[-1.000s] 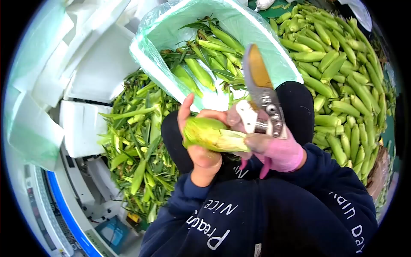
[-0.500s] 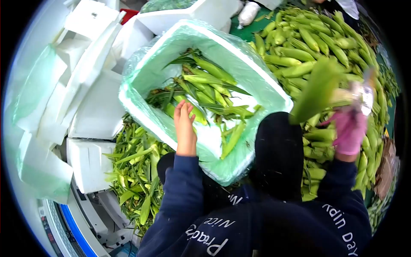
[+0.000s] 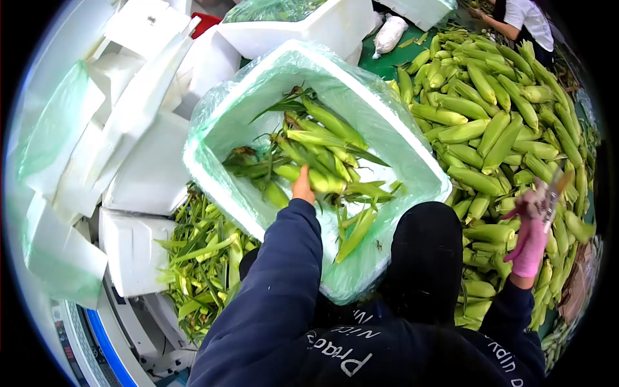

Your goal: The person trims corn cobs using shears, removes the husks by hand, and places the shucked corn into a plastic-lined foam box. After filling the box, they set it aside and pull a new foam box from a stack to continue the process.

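My bare left hand [image 3: 303,188] reaches into a foam box [image 3: 400,122] lined with thin green plastic. Its fingers are closed around the end of a green corn ear [image 3: 325,182], partly hidden behind the hand. More unhusked ears [image 3: 332,122] with loose leaves and dark silk lie beside it in the box. On the right, my right hand [image 3: 532,226] in a pink glove is closed around a knife [image 3: 553,197] with a shiny metal blade, above a big heap of corn [image 3: 483,161].
Stacked white foam boxes and lids [image 3: 145,161] stand at the left. Stripped husks [image 3: 206,264] are piled beside my left leg. Another foam box [image 3: 322,32] sits behind. A person in a white shirt [image 3: 529,22] is at the far right, past the corn heap.
My left hand has gone from open above the box to closed on a corn ear inside. The ear that was by my right hand has left it; that hand has moved lower with the knife.
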Demonstrator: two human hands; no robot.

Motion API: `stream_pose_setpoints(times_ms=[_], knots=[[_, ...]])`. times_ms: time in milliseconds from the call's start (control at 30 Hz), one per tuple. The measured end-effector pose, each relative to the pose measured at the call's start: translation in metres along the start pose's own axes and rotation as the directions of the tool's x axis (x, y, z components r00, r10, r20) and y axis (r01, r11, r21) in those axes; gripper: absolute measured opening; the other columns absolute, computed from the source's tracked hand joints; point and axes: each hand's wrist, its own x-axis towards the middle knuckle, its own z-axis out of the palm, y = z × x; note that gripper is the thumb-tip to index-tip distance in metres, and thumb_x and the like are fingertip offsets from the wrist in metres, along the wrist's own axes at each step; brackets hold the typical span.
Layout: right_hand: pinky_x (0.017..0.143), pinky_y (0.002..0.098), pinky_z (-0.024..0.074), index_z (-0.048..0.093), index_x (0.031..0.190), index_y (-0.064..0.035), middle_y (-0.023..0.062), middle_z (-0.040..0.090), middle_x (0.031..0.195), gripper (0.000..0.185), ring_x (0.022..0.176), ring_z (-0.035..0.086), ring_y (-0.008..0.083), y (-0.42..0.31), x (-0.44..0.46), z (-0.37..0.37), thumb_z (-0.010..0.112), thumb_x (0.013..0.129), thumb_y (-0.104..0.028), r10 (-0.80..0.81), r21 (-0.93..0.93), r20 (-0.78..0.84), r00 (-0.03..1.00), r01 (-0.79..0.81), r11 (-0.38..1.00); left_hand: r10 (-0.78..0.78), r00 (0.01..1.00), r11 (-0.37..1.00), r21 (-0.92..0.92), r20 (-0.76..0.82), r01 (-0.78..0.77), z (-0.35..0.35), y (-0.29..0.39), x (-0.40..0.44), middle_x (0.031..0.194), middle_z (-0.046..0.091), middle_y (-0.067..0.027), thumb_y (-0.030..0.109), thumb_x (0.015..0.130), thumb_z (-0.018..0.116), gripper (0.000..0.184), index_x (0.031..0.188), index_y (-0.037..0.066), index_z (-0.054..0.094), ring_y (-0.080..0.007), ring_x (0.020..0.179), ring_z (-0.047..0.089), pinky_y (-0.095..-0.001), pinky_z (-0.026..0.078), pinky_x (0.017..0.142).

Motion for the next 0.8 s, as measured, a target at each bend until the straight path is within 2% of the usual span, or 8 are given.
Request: stream_pose_setpoints(times_ms=[33,167,200,300,367,633,667,800], knots=[[0.083,0.0357,0.0497,0.04,0.144,0.0015,0.008,0.057,0.112,0.063,0.092,0.057,0.0185,-0.006,-0.005,0.024,0.064,0.092,-0.025,0.035,0.031,0.054,0.998,-0.036,0.999,-0.252,0.948,0.907,-0.295,0.194,0.301,0.021,0.024,-0.038,0.118,0.066,-0.0175,0.04,0.093,0.064,0.054,0.128,0.001,0.053,-0.0304,0.104,0.066,-0.0468,0.055,0.089],[0.077,0.0325,0.0484,0.048,0.135,-0.0019,0.0072,0.057,0.105,0.051,0.087,0.056,0.0162,-0.039,-0.037,0.109,0.061,0.088,-0.018,0.073,0.121,0.415,0.907,-0.134,0.984,-0.218,0.833,0.821,-0.366,0.509,0.439,0.039,0.104,-0.196,0.115,0.063,-0.0176,0.045,0.091,0.061,0.056,0.126,0.002,0.057,-0.0301,0.1,0.065,-0.0402,0.055,0.087],[0.079,0.032,0.0493,0.039,0.142,0.003,0.0073,0.058,0.1,0.078,0.086,0.057,0.0165,-0.044,-0.039,0.12,0.069,0.087,-0.044,0.144,-0.127,0.639,0.756,-0.081,0.989,-0.106,0.787,0.84,-0.369,0.608,0.398,0.035,0.13,-0.248,0.113,0.063,-0.0173,0.044,0.09,0.062,0.058,0.129,0.002,0.054,-0.0285,0.098,0.064,-0.0395,0.054,0.087],[0.09,0.0323,0.0461,0.041,0.141,0.0002,0.0066,0.059,0.11,0.082,0.099,0.057,0.0167,-0.07,-0.082,0.152,0.08,0.079,-0.036,0.0,-0.074,0.937,0.349,0.198,0.977,0.124,0.654,0.894,-0.37,0.746,0.253,-0.008,0.168,-0.339,0.108,0.063,-0.0153,0.049,0.091,0.06,0.062,0.134,0.005,0.049,-0.0257,0.087,0.064,-0.0387,0.054,0.074],[0.092,0.0399,0.0469,0.046,0.134,-0.0032,0.0145,0.059,0.11,0.07,0.103,0.059,0.0325,-0.093,-0.108,0.176,0.078,0.074,-0.021,-0.068,-0.043,0.96,0.273,0.38,0.924,0.122,0.701,0.969,-0.238,0.703,0.07,-0.04,0.189,-0.376,0.105,0.063,-0.0159,0.052,0.092,0.06,0.068,0.137,0.005,0.045,-0.0258,0.084,0.065,-0.0367,0.054,0.073],[0.093,0.0422,0.0444,0.044,0.133,0.0014,0.0197,0.055,0.113,0.076,0.106,0.054,0.0378,-0.064,-0.151,0.243,0.079,0.071,-0.025,-0.077,0.005,0.991,0.111,0.537,0.844,0.337,0.817,0.78,0.346,0.468,-0.521,-0.139,0.194,-0.432,0.105,0.065,-0.0145,0.036,0.094,0.066,0.065,0.141,0.0,0.041,-0.0226,0.086,0.067,-0.0359,0.056,0.077],[0.093,0.0427,0.0445,0.044,0.133,0.0019,0.0202,0.055,0.112,0.076,0.105,0.054,0.0382,-0.058,-0.154,0.247,0.079,0.072,-0.026,-0.169,0.08,0.981,0.09,0.612,0.787,0.313,0.841,0.807,0.343,0.442,-0.48,-0.148,0.194,-0.443,0.126,0.059,-0.0098,0.023,0.092,0.069,0.061,0.142,-0.002,0.043,-0.0156,0.116,0.053,-0.03,0.041,0.103],[0.088,0.0436,0.048,0.052,0.124,0.0032,0.0233,0.06,0.106,0.063,0.101,0.059,0.0406,-0.063,-0.159,0.275,0.075,0.074,-0.028,-0.187,0.26,0.965,-0.184,0.589,0.765,0.086,0.849,0.73,0.547,0.521,-0.41,-0.188,0.216,-0.466,0.133,0.057,-0.0105,0.019,0.088,0.074,0.068,0.145,-0.003,0.043,-0.0151,0.119,0.052,-0.0319,0.041,0.104]])
